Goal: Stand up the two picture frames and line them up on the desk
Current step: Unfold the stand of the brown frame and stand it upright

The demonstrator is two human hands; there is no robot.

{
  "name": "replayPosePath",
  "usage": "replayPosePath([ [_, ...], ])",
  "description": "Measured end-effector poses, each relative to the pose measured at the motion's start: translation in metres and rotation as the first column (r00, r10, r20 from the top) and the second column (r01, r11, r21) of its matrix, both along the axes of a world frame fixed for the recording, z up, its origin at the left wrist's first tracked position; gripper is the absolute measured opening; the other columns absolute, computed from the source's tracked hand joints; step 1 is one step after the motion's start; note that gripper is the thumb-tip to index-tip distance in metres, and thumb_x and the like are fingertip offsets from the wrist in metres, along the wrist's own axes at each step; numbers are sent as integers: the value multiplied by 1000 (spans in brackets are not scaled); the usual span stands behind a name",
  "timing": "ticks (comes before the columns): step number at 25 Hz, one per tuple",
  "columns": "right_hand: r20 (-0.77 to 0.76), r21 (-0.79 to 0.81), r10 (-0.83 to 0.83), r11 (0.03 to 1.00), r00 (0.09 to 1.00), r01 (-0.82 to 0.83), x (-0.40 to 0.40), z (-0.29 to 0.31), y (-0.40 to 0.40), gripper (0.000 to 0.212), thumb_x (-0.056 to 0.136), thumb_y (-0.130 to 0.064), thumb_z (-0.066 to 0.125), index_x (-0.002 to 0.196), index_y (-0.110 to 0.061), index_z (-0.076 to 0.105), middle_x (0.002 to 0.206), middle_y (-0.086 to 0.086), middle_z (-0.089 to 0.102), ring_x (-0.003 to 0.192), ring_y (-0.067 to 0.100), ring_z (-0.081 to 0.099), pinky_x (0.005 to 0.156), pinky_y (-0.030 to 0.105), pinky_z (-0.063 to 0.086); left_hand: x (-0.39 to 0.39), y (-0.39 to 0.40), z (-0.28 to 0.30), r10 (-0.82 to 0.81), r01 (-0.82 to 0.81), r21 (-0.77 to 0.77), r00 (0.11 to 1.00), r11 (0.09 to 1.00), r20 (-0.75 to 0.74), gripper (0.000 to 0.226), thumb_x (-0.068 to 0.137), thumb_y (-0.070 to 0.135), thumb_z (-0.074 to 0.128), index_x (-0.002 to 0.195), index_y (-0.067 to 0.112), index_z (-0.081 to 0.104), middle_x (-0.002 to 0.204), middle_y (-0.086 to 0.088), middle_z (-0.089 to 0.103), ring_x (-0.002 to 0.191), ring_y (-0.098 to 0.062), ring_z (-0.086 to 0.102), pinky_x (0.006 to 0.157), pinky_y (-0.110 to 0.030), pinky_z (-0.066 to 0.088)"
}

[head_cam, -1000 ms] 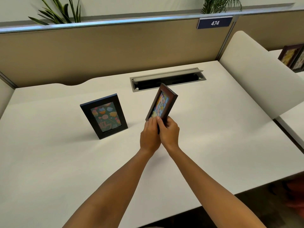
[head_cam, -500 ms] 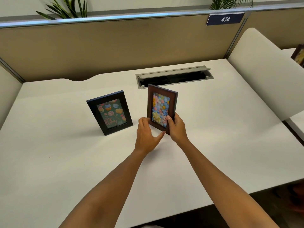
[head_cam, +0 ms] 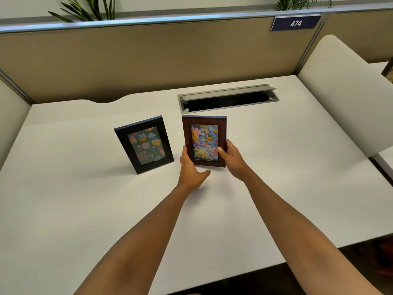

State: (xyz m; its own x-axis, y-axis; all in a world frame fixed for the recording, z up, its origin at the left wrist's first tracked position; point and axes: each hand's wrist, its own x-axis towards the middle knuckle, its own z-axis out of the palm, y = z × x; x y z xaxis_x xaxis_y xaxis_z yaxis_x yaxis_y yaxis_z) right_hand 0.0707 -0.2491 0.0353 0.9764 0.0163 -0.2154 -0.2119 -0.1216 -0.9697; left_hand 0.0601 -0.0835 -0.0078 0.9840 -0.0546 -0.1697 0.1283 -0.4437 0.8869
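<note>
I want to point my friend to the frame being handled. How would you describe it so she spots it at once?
Start at the grey cable slot set into the white desk; just in front of its left end stand two picture frames. Take the right-hand one, the brown frame, gripped by the right hand with the left hand at its other edge. It shows pastel flowers, while the black frame beside it shows cupcakes.

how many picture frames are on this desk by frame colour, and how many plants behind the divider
black frame: 1
brown frame, between the left hand and right hand: 1
plants behind the divider: 2
total: 4
</note>
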Motion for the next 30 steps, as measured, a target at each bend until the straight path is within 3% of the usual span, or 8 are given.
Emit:
replayPosePath([
  [10, -79, -66, 64, 995, 995, -69, 31, -4, -3, 47, 105, -6, 44, 150, -12, 32, 150, 10, 44, 136, 26, 46, 111, 49, 40, -4, 4, 1, 19, -19, 48, 1000, 999, -1, 122, 69, 28, 86, 150, 36, -4, 154, 11, 14, 142, -17, 28, 97, -20, 30],
  [16, -55, -173, -4, 985, 998, -5, 31, -16, 5, 47, 105, -6, 46, 149, -11, 32, 151, 12, 44, 140, 30, 43, 111, 51, 43, -8, 7, 5, -15, 15, 69, 1000, 997, 0, 126, 70, 22, 84, 151, 35, -10, 156, 11, 9, 143, -17, 26, 100, -22, 32],
  [18, -13, -246, -55, 968, 998, 50, 25, -20, 9, 48, 103, -8, 52, 148, -8, 35, 148, 12, 47, 138, 30, 46, 111, 44, 45, -10, 9, 2, -21, 20, 117, 1000, 993, 9, 125, 71, 22, 83, 153, 31, -11, 159, 10, 1, 146, -20, 23, 107, -29, 35],
  [21, 108, -314, -163, 930, 981, 189, 9, -30, 14, 56, 95, -15, 68, 143, -7, 38, 145, 12, 48, 134, 27, 48, 106, 32, 43, -13, 9, 0, -8, 8, 167, 1000, 986, -2, 123, 73, 26, 81, 154, 29, -11, 163, 7, -9, 150, -23, 15, 111, -34, 33],
  [26, 146, -475, -435, 757, 888, 449, -23, -48, 29, 70, 92, -31, 71, 146, -10, 33, 150, 9, 40, 136, 27, 44, 112, 39, 40, -15, 15, -5, 40, -45, 191, 999, 981, 26, 106, 79, 28, 77, 155, 26, 2, 164, 6, 2, 150, -20, 16, 109, -26, 25],
  [30, 187, -577, -400, 695, 897, 430, -48, -58, 47, 71, 94, -36, 67, 148, -7, 32, 152, 11, 37, 138, 28, 42, 115, 41, 39, -19, 24, -8, 164, -177, 155, 982, 972, 95, 85, 83, 25, 72, 151, 22, 21, 160, 2, 22, 146, -21, 27, 109, -25, 27],
])
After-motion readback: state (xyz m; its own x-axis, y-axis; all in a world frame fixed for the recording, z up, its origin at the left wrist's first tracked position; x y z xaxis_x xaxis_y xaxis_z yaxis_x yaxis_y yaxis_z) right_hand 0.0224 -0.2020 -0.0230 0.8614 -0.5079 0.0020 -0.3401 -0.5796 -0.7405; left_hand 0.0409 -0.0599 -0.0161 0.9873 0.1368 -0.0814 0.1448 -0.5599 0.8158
